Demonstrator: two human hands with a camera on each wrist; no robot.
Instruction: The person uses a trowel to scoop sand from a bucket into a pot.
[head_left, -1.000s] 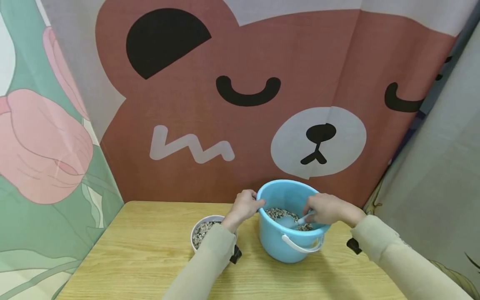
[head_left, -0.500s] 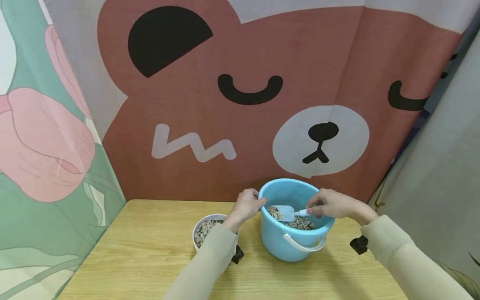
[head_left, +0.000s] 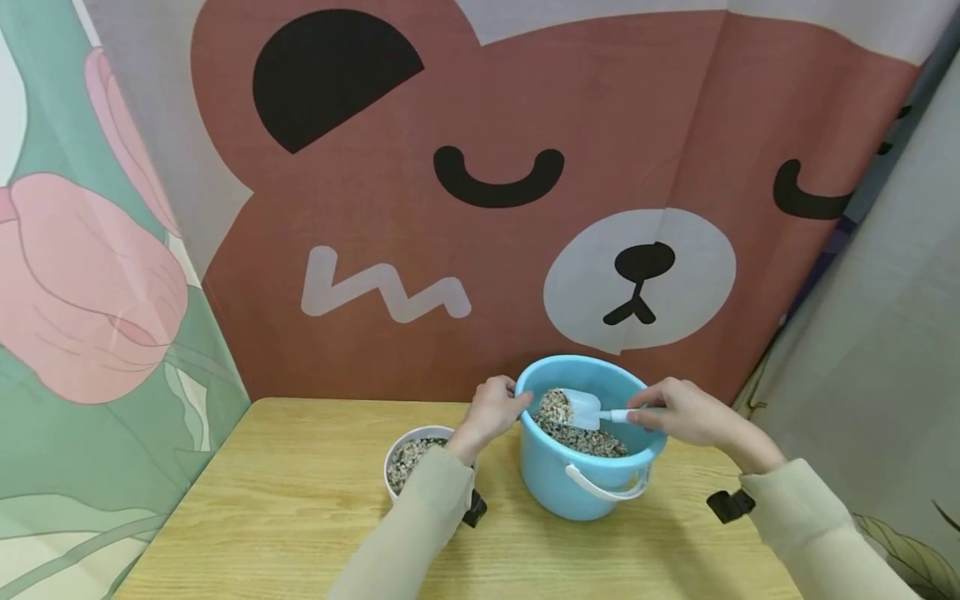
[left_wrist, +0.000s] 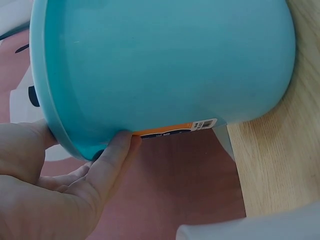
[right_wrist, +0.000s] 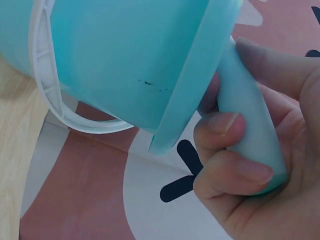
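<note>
A small light-blue scoop (head_left: 581, 407), heaped with mixed grain, hangs level inside the mouth of the blue bucket (head_left: 555, 479), which stands right of centre near the bottom of the head view. The right hand (head_left: 678, 412) holds the scoop's handle (right_wrist: 247, 117) from the right; its fingers (right_wrist: 227, 125) curl round the handle, just outside the bucket rim. More grain (head_left: 588, 440) lies in the bucket below the scoop. The left hand (head_left: 491, 410) grips the bucket's left rim, thumb inside, fingers (left_wrist: 112, 155) pressed against the outer wall by a barcode label (left_wrist: 202, 123). A white bail handle (head_left: 600, 492) hangs down the bucket's near side. Just left of the bucket, partly hidden by the left sleeve (head_left: 412, 525), sits a white bowl (head_left: 393, 457) of the same grain. Both rest on a pale wooden tabletop (head_left: 262, 508). A bear-face cloth (head_left: 525, 208) fills the background, with a flower-print cloth (head_left: 90, 292) at the left edge.
</note>
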